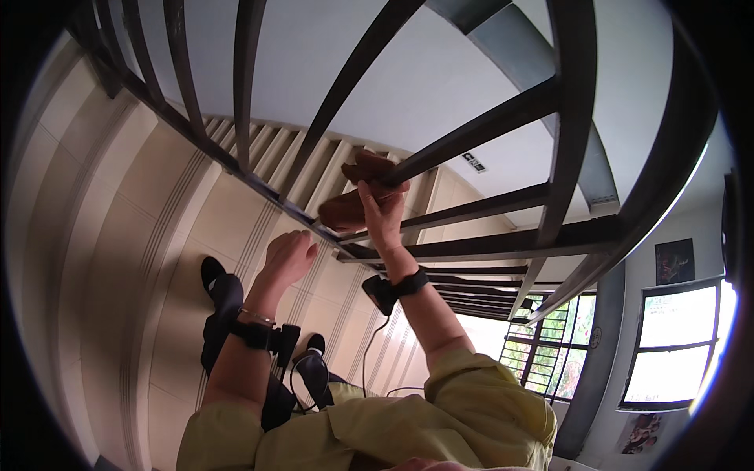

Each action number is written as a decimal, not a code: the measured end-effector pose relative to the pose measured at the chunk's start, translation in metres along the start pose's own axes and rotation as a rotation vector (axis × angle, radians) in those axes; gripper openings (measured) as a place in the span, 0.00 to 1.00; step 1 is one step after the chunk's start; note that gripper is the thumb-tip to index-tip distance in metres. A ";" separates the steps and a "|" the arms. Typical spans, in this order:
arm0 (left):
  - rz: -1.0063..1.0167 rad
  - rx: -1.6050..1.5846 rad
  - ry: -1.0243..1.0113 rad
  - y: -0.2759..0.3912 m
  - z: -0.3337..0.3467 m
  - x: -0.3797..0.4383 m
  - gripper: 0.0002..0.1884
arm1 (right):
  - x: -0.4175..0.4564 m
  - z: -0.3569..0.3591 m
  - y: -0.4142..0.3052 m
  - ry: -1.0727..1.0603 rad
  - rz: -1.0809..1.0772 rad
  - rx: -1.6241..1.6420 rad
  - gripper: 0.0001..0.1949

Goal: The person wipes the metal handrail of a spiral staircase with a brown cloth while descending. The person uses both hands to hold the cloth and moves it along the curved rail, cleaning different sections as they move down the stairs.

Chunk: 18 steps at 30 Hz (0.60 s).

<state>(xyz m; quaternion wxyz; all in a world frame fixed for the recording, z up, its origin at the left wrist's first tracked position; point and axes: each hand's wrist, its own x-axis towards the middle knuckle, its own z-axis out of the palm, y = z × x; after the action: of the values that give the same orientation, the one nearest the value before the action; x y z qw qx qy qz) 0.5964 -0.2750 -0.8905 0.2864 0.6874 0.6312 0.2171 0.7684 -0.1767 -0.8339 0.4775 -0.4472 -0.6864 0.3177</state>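
My right hand (pixel 384 215) grips a brown cloth (pixel 344 211) that is folded around a dark metal baluster (pixel 471 132) of the stair railing. Part of the cloth bulges out on the far side of the bar, and some of it hangs to the left of my fingers. To the left, my left hand (pixel 290 256) is curled into a loose fist above the tiled steps, near the railing's bottom rail (pixel 265 191), with nothing visible in it. Each wrist wears a black strap with a small device and cable. A thin bracelet circles my left wrist.
Tiled stairs (pixel 177 235) with grooved edges run beneath my dark shoes (pixel 212 272). Beyond the railing, a lower flight (pixel 327 171) descends beside a white wall (pixel 406 82). The dark handrail (pixel 677 153) curves along the right. Barred windows (pixel 551 347) stand at lower right. Cables hang near my legs.
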 end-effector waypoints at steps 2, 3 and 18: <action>-0.003 0.014 -0.020 -0.002 0.002 0.000 0.12 | 0.007 -0.009 -0.024 0.013 -0.043 0.101 0.29; -0.005 0.019 -0.031 -0.002 0.003 0.000 0.12 | 0.017 -0.014 -0.042 0.019 -0.063 0.150 0.29; -0.099 0.008 -0.043 -0.006 -0.005 -0.013 0.10 | -0.046 0.057 0.126 0.044 0.223 0.197 0.28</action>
<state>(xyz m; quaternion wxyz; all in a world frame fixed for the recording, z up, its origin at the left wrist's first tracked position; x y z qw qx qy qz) 0.5873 -0.2869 -0.8902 0.3073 0.6610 0.6591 0.1852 0.7608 -0.1697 -0.9793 0.4958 -0.4786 -0.5872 0.4247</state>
